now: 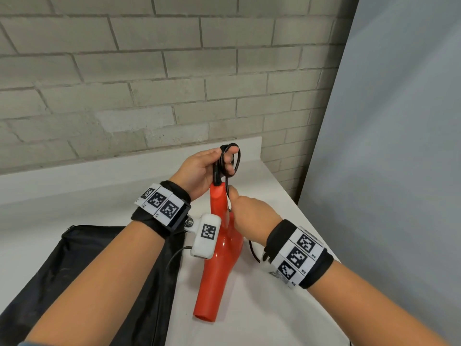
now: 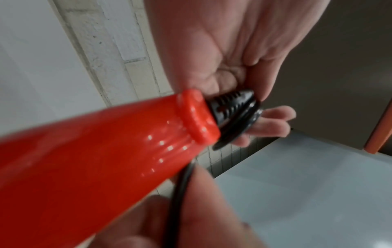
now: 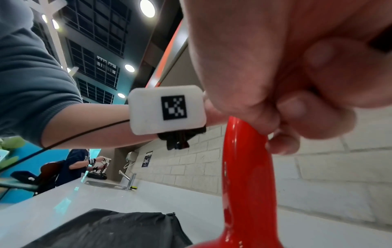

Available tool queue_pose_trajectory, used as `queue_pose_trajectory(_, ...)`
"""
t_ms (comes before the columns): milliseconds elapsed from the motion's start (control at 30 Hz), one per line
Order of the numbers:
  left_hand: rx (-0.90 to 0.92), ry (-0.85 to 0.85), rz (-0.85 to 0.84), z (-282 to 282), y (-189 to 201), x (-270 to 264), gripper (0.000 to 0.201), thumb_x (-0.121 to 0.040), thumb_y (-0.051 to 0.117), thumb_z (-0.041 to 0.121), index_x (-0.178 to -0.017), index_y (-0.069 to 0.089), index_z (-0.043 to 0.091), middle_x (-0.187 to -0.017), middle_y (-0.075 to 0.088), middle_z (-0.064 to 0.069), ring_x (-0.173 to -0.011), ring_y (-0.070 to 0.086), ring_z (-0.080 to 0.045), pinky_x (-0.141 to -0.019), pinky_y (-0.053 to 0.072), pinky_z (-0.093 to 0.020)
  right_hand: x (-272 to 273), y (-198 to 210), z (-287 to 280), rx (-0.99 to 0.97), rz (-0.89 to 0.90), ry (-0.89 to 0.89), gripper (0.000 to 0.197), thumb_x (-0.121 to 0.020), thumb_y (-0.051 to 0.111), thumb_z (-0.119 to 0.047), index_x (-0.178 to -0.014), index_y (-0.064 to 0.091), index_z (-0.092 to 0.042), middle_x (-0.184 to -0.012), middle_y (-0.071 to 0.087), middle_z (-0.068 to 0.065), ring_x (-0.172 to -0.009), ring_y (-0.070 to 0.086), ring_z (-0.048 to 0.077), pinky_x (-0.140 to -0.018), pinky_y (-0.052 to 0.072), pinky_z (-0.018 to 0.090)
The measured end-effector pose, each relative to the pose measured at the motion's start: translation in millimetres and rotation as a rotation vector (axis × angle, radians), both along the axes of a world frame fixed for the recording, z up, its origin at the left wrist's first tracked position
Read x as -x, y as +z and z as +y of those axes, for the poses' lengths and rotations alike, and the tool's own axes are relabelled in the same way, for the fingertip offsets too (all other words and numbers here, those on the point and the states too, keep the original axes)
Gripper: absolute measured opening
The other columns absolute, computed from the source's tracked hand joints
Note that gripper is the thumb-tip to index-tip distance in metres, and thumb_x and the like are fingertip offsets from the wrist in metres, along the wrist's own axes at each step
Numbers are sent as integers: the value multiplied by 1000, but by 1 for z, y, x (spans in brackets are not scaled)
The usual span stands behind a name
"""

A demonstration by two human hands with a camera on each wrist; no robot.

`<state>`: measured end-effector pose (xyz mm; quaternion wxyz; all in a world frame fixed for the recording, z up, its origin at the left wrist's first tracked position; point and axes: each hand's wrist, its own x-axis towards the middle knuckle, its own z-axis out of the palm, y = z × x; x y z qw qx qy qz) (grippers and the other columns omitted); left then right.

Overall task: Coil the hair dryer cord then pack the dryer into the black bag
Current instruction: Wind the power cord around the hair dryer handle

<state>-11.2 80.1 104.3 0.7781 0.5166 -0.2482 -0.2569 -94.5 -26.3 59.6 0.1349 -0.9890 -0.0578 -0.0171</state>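
The red hair dryer rests on the white counter with its nozzle toward me and its handle raised toward the wall. Several loops of the black cord sit round the fingers of my left hand just past the handle's end. In the left wrist view the cord lies across those fingers beside the black strain relief on the dryer's handle. My right hand pinches the cord beside the handle, its fingers curled. The black bag lies flat to the dryer's left.
The white counter ends at a brick wall behind and a grey panel on the right. In the right wrist view a sink tap stands farther along the counter, and another person sits beyond it.
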Motion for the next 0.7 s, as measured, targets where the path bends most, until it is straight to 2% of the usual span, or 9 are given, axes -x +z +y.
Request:
queue_pose_trajectory(100, -4, 36, -90, 2, -4, -2, 31, -97, 25, 12, -105, 55, 8, -68, 65, 11, -71, 64, -6, -75, 53, -19, 7, 7, -4, 116, -112, 16, 33, -94, 36, -14, -127, 35, -9, -101, 65, 14, -85, 62, 36, -60, 35, 33)
queue_pose_trajectory(167, -30, 68, -137, 1, -6, -2, 28, -97, 27, 13, -107, 54, 12, -80, 71, 13, -79, 66, -4, -78, 51, -18, 13, 13, -7, 132, -163, 19, 23, -97, 34, -20, -114, 43, -9, -98, 65, 12, -82, 62, 34, -62, 38, 35)
queue_pose_trajectory(300, -118, 160, -245, -5, -9, 2, 27, -97, 33, 16, -116, 51, 14, -108, 65, 11, -86, 66, 1, -78, 50, -15, 22, 27, -11, 112, -279, 67, 26, -98, 32, -27, -106, 49, -9, -91, 65, 10, -79, 61, 32, -64, 43, 36)
queue_pose_trajectory(367, -155, 181, -274, -9, -9, 6, 30, -97, 33, 15, -122, 48, 8, -115, 59, 2, -82, 65, 3, -78, 50, -13, 23, 35, -15, 162, -419, 82, 25, -96, 35, -26, -99, 56, -11, -85, 66, 5, -69, 64, 29, -53, 39, 30)
queue_pose_trajectory(433, -192, 185, -286, -12, -7, 11, 34, -98, 30, 15, -123, 48, 1, -112, 59, -3, -77, 65, 5, -77, 50, -11, 20, 43, -21, 239, -564, 37, 28, -89, 39, -29, -85, 64, -17, -75, 68, -4, -49, 62, 20, -41, 29, 20)
queue_pose_trajectory(500, -303, 208, -383, -12, -4, 16, 38, -99, 26, 20, -107, 60, 5, -96, 64, -3, -74, 63, 3, -75, 48, -13, 16, 50, -27, 238, -672, 24, 30, -84, 39, -34, -82, 67, -23, -75, 69, -9, -43, 59, 16, -37, 27, 16)
queue_pose_trajectory(567, -419, 211, -514, -12, 0, 23, 54, -99, 14, 30, -79, 63, 19, -76, 63, 0, -66, 60, 1, -72, 46, -17, 10, 60, -32, 180, -700, 65, 28, -85, 40, -35, -82, 63, -20, -72, 67, -5, -45, 59, 20, -36, 32, 19)
queue_pose_trajectory(633, -438, 143, -569, -15, 2, 27, 65, -97, 2, 34, -70, 59, 21, -65, 60, 1, -60, 58, 0, -69, 45, -16, 6, 73, -33, 135, -721, 59, 27, -85, 42, -37, -83, 58, -16, -69, 66, -1, -50, 59, 24, -38, 26, 22)
queue_pose_trajectory(700, -428, 105, -516, -18, 3, 28, 67, -96, -2, 37, -69, 57, 22, -56, 52, 2, -53, 52, -4, -64, 44, -19, -2, 85, -34, 56, -640, 36, 23, -87, 47, -37, -86, 56, -16, -75, 67, -1, -65, 60, 23, -50, 32, 27)
